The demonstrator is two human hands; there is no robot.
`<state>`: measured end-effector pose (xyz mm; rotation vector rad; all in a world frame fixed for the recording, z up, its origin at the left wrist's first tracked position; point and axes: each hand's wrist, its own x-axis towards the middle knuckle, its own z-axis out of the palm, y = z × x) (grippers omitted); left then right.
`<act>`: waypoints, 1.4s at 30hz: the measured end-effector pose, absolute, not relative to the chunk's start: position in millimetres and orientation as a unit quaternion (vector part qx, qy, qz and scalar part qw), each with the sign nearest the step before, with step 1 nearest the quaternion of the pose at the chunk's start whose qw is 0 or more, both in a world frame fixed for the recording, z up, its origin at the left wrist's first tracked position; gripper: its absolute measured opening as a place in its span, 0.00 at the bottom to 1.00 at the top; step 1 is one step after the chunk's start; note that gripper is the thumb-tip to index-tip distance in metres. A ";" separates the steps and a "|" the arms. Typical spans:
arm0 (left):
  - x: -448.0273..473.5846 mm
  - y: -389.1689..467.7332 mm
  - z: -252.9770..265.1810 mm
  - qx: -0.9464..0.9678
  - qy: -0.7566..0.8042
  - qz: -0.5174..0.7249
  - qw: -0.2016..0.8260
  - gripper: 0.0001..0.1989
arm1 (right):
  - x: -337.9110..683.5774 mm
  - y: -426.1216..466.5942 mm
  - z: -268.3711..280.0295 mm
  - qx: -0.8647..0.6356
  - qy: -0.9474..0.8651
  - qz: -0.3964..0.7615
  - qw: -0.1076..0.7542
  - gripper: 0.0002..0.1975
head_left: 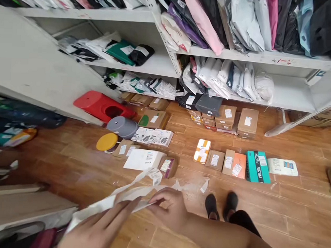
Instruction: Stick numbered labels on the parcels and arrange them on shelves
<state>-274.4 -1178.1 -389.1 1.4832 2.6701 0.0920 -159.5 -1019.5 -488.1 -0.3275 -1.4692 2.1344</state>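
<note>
Paper strip, long axis diagonal, lower left to upper right.

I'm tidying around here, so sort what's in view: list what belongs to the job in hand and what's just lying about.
In hand:
white paper strip, pinched by the right hand; the left hand lies along it

Apparently just lying about, touched by neither hand:
red plastic item
turquoise box
orange package

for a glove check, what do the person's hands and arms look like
The left hand and right hand are bare, no gloves. The right forearm shows no sleeve along most of its visible length; the left forearm is out of view.
</note>
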 end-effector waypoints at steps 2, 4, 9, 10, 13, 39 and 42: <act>-265.1 -1145.3 -414.3 0.461 0.874 0.046 0.144 0.17 | -145.6 -988.1 -510.1 -0.128 -0.563 0.783 0.233 0.15; -245.3 -1116.1 -457.5 0.396 0.878 0.085 0.255 0.14 | -126.3 -961.6 -542.5 -0.147 -0.585 0.777 0.182 0.13; -200.6 -1086.8 -592.7 0.263 0.839 0.180 0.441 0.18 | -84.3 -944.0 -633.4 -0.312 -0.580 0.746 0.098 0.05; -197.9 -1086.5 -615.4 0.247 0.835 0.175 0.460 0.17 | -80.7 -947.0 -648.5 -0.340 -0.572 0.740 0.097 0.05; -203.1 -1086.9 -670.6 0.236 0.826 0.161 0.487 0.15 | -81.8 -960.7 -688.9 -0.401 -0.552 0.724 0.100 0.06; -323.4 -1066.1 -1119.6 0.195 0.563 0.248 0.764 0.29 | -143.8 -962.9 -1132.7 -0.457 -0.456 0.742 0.182 0.17; -332.9 -1058.6 -1145.1 0.221 0.560 0.257 0.756 0.32 | -145.0 -951.1 -1155.9 -0.432 -0.478 0.738 0.203 0.15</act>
